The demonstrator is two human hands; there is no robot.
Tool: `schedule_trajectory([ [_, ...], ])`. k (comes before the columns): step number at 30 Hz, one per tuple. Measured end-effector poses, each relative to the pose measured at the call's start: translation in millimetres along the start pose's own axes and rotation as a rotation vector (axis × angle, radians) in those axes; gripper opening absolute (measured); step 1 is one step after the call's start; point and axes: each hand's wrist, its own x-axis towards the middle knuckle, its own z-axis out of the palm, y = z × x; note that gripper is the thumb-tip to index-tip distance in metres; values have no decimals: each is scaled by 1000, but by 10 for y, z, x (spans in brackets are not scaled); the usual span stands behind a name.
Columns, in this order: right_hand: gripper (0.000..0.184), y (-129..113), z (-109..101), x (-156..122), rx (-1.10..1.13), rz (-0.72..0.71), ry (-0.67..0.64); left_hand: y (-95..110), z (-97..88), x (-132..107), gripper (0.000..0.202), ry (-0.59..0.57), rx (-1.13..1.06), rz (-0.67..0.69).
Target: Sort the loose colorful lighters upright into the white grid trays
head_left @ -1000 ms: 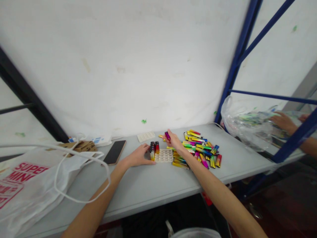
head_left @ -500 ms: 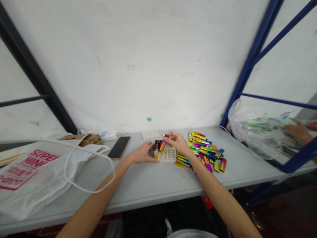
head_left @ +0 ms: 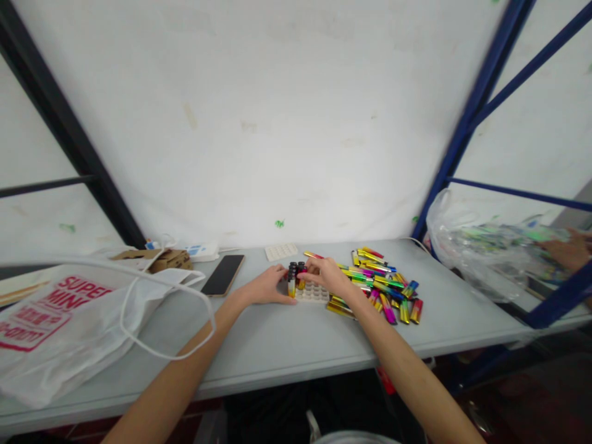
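A white tray with rows of holes (head_left: 319, 293) lies on the table in front of me, with several lighters (head_left: 291, 285) upright in its left end. Their tops are black and their bodies shiny yellow and red. My left hand (head_left: 268, 285) is closed around the tray's left end, thumb along the front, fingers behind. Over the tray, my right hand (head_left: 326, 275) pinches a lighter (head_left: 301, 285) upright beside the standing ones. The fingers partly hide it, and I cannot tell how deep it sits. Right of the tray lies a pile of metallic multicoloured lighters (head_left: 388, 282).
A second white holed tray (head_left: 281, 251) lies near the wall. Left are a phone (head_left: 224, 275), a cardboard box (head_left: 171, 260), a white plastic bag (head_left: 92, 327) and a looped white cable (head_left: 185, 356). At right, another person's hand (head_left: 565, 250) is by a clear bag (head_left: 462, 240) behind blue posts.
My right hand has moved left and down, bringing the lighter from a tilt above the tray to upright among the others. My left hand stays put. The other person's hand shifted right.
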Motion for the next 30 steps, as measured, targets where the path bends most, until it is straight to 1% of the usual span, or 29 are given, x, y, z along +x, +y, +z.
schedule_trajectory([
  [3, 38, -10, -15, -10, 11, 3, 17, -6, 7, 2, 73, 4, 9, -11],
  [5, 40, -30, -27, -16, 39, -1, -35, -3, 6, -1, 73, 8, 7, -16],
  [7, 42, -50, -32, -17, 21, -11, -70, 5, 0, -4, 71, 8, 1, -13],
  [8, 43, -56, -30, -16, -9, -15, -62, 10, -3, -4, 71, 7, -2, -13],
  [11, 41, -45, -11, -8, -90, -31, 35, 23, -12, -3, 72, 1, -11, -18],
  [13, 38, -25, 0, -6, -90, -37, 54, 26, -13, -1, 72, -4, -14, -19],
  [18, 37, -43, -12, -3, -22, -34, -56, 24, -4, -1, 71, 9, -9, 2],
  [24, 40, -104, -23, 12, -42, -20, -116, 26, -8, -3, 70, 5, -4, 9],
  [27, 42, -57, 7, 18, -36, -14, -113, 28, -10, -1, 70, 2, -5, 6],
  [30, 44, 2, 38, 20, -43, -25, -64, 25, -5, 2, 69, 1, 4, 4],
])
